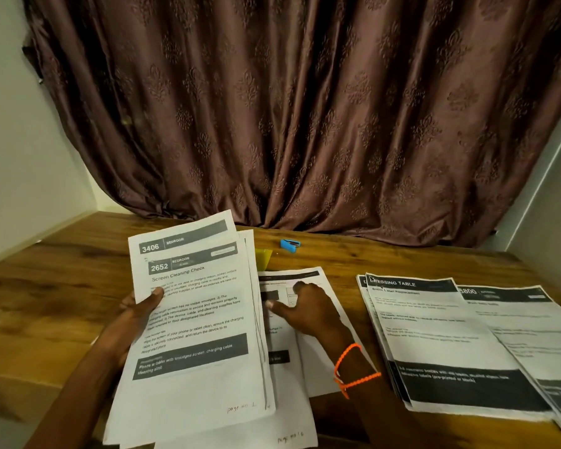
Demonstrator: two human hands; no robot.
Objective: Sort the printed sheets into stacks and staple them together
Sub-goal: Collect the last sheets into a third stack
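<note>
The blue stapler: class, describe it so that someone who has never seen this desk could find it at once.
Start at the brown patterned curtain behind the wooden table. Just in front of its hem, near the table's middle, lies the stapler, beyond the sheets. It is small and bright blue, the only blue thing there, with a yellow item close beside it.

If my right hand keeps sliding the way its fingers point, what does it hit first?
The right hand lies on a flat sheet, fingers pointing up-left. First in that line is probably the edge of the sheets the left hand holds, though those may be raised above it; depth is unclear.
</note>
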